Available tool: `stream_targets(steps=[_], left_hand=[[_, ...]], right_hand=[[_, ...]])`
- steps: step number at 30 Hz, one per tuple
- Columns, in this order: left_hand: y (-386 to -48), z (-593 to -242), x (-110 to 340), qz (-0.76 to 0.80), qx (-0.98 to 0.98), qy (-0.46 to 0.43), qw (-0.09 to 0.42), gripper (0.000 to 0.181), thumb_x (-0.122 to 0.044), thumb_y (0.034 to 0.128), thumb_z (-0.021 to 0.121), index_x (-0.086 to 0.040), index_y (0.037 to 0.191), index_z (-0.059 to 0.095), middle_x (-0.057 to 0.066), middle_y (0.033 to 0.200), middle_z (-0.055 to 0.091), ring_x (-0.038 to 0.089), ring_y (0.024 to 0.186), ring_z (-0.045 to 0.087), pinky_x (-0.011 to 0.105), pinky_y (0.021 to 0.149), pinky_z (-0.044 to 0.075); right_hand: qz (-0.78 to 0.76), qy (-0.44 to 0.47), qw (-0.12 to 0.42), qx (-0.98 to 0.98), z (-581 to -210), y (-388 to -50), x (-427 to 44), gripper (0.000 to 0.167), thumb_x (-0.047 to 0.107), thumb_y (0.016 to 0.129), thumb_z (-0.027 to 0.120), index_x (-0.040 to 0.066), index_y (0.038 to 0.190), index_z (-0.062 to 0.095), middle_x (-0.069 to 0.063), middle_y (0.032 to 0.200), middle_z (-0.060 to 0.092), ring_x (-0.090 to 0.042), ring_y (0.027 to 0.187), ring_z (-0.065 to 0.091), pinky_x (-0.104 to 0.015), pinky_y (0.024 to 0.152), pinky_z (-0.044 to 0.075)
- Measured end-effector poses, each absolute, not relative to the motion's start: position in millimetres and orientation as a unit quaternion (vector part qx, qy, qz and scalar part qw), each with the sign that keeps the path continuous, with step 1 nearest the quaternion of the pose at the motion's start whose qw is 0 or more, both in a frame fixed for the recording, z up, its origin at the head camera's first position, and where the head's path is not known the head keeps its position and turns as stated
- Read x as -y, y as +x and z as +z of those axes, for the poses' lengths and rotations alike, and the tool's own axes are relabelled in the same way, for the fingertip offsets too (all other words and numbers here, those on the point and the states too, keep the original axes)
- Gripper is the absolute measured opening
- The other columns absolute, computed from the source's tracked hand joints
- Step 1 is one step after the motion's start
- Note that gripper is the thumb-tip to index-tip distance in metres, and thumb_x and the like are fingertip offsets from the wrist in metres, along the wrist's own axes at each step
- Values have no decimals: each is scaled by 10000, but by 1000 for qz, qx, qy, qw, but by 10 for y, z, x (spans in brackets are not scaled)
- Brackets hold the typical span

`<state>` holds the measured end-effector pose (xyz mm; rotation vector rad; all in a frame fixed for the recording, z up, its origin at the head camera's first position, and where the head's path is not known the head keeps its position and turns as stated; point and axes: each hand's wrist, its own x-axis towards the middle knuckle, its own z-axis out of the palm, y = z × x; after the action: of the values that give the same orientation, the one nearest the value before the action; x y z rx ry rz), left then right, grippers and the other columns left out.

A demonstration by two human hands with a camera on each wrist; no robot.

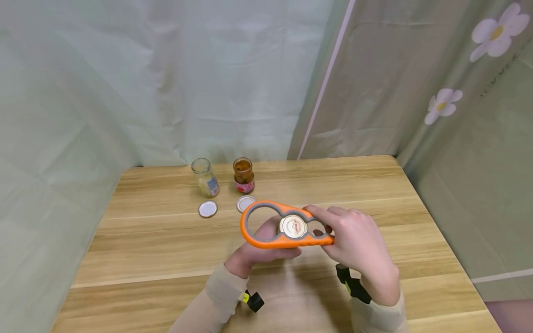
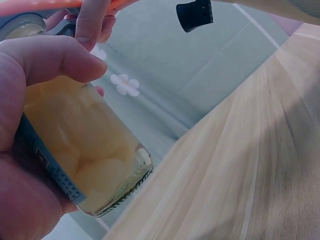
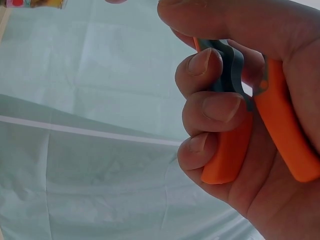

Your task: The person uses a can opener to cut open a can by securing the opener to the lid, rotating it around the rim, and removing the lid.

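My left hand (image 1: 260, 254) wraps round a glass jar (image 2: 85, 135) of pale fruit pieces in liquid, with a blue label on its side. The jar tilts above the table in the left wrist view. On its mouth sits a light gold lid (image 1: 293, 226). An orange and grey jar opener (image 1: 275, 205) surrounds that lid, with the lid in its middle opening. My right hand (image 1: 360, 236) grips the opener's handle end, its fingers curled round both orange arms (image 3: 290, 130) in the right wrist view.
Toward the back left stand an open jar (image 1: 205, 178) with pale contents and an open jar (image 1: 243, 175) of brown contents with a pink label. Two loose lids, one white (image 1: 207, 209) and another (image 1: 245, 203), lie before them. Curtains hang behind the wooden table (image 1: 145, 249).
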<state>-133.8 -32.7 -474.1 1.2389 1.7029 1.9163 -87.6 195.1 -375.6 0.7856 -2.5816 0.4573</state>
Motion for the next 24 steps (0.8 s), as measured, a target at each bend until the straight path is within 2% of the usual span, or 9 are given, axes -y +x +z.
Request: stream_targets(steps=[6,10,12,19,24], left_hand=[[-1345,-4733,331,667,-585,433,163,730,-13,904,731,-46,1574,445,174,1543,540,522,1380,486,447,1187,416],[-1345,-4721,344,667,-580,434,175,747,-5,900,732,-39,1583,433,144,1551,541,523,1386,484,450,1189,414],[-1340,-4714,352,670,-573,433,187,757,20,896,730,-30,1588,426,143,1556,539,498,1395,489,446,1189,414],[-1316,-4660,359,675,-565,428,204,793,-52,898,763,-25,1607,408,112,1564,546,275,1395,551,413,1165,441],[-1349,-4747,348,684,-553,426,209,819,-33,898,787,-97,1624,413,98,1584,531,303,1427,523,453,1196,406]], right_hand=[[166,284,200,923,-3752,-877,-1947,525,54,748,809,312,1201,743,170,690,462,-26,520,377,-250,476,348],[167,287,201,922,-3752,-878,-1950,522,55,752,813,305,1205,747,163,689,464,-28,525,376,-250,481,349],[170,289,201,920,-3754,-876,-1953,519,60,756,814,305,1209,749,160,688,464,-28,527,373,-250,482,348],[175,295,208,916,-3752,-874,-1957,514,75,773,806,298,1234,755,165,701,474,-29,542,388,-251,498,362],[175,292,217,915,-3747,-870,-1957,504,84,776,806,287,1234,760,170,712,494,-35,542,395,-254,500,371]])
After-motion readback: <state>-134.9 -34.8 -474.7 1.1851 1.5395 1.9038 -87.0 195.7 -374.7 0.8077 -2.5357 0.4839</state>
